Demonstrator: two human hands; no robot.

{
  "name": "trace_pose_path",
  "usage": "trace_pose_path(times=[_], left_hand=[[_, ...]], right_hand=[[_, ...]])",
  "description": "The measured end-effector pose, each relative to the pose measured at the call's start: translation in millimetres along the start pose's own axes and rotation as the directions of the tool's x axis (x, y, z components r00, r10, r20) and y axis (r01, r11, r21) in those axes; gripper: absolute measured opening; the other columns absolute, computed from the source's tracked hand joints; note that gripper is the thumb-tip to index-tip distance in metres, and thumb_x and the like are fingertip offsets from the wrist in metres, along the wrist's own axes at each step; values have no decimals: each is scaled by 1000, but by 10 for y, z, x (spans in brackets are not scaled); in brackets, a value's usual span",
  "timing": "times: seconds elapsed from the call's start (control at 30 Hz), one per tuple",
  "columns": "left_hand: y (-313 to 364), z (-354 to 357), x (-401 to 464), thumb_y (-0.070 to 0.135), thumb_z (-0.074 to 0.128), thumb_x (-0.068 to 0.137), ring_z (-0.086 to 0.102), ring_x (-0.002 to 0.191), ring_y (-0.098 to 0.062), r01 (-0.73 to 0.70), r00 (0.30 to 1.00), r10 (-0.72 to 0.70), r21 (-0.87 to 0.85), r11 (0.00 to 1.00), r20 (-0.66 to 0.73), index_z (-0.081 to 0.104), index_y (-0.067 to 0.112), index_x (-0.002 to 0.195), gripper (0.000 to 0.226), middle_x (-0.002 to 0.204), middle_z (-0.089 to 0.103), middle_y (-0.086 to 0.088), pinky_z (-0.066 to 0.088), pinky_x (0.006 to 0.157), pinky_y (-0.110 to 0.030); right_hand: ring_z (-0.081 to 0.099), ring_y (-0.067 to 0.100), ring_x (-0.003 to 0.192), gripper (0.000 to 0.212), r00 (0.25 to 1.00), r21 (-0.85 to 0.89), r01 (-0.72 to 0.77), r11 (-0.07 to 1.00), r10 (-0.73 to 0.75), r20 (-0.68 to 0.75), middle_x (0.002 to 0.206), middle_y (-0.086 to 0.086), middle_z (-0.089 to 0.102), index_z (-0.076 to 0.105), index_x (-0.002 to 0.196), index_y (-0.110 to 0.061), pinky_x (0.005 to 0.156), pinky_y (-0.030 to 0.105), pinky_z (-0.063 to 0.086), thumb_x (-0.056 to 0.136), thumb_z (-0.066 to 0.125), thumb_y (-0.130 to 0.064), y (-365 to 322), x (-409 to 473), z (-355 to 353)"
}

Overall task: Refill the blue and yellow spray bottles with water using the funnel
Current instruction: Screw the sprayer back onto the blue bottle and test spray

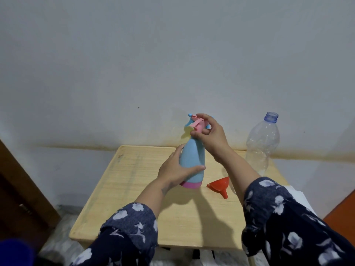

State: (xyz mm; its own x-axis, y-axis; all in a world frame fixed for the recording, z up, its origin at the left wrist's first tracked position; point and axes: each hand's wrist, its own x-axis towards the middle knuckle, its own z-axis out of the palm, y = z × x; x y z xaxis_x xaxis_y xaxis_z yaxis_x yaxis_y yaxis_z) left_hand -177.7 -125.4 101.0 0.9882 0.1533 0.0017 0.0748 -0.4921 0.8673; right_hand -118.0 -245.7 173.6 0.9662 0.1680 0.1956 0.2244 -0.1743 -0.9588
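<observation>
On the counter: a pale wooden counter [134, 189] against a grey wall carries everything, and both arms reach in from below.
Water bottle: big clear plastic bottle [262, 146] at the back right corner, cap off, upright, looks nearly empty. No label on it that I can see.
Blue spray bottle: the blue spray bottle [192, 160] stands about mid-counter, long axis upright with a slight lean, pink band at the base.
Left hand: left hand [176, 169] wraps around the body to steady it.
Right hand: right hand [209, 135] is directly on top, fingers pinching the pink spray head [197, 124]. My guess is it's getting unscrewed or screwed on.
Funnel: red funnel [219, 186] lies tipped on its side just right of the bottle's base, spout toward the camera, under the right forearm, so the right hand is nearer.
Yellow bottle: not in view.
Writing: no brands or text readable anywhere.
</observation>
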Motion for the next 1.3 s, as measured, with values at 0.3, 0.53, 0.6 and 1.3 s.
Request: trace_pose_path(times=[0.3, 0.53, 0.6, 1.3], left_hand=[[-151, 259, -75, 65, 70, 63, 63, 91, -23, 199, 940, -144, 153, 968, -310, 39, 36, 125, 75, 104, 63, 7, 56, 76, -41], [-250, 408, -128, 71, 70, 60, 63, 97, -25, 269, 919, -193, 188, 944, -344, 38, 31, 127, 85, 115, 60, 6, 54, 78, -41], [-306, 413, -180, 74, 69, 60, 62, 99, -24, 268, 928, -189, 222, 937, -322, 38, 31, 129, 87, 117, 59, 8, 52, 77, -39], [-1525, -672, -604, 44, 39, 99, 59, 101, -22, 114, 962, -232, 560, 821, 144, 59, 30, 112, 28, 113, 63, 5, 50, 88, -34]], right_hand=[[60, 9, 98, 63, 995, -65, 58, 996, -52, 82, 110, -1, 60, 38, 146, -27, 72, 7, 41, 89, 58, -8, 241, 17, 240], [43, 29, 119, 75, 997, -271, -70, 960, 62, -37, 124, 16, 46, 12, 152, -33, 101, 36, 39, 91, 53, -47, 412, 140, 465], [42, 32, 127, 73, 993, -267, -116, 957, 121, 4, 139, 14, 42, 7, 152, -35, 104, 40, 38, 93, 48, -49, 482, 158, 466], [59, 12, 86, 34, 920, -216, -382, 899, 349, -177, 109, 1, 62, 56, 124, -22, 78, 28, 43, 99, 42, -40, 1367, -1672, 292]])
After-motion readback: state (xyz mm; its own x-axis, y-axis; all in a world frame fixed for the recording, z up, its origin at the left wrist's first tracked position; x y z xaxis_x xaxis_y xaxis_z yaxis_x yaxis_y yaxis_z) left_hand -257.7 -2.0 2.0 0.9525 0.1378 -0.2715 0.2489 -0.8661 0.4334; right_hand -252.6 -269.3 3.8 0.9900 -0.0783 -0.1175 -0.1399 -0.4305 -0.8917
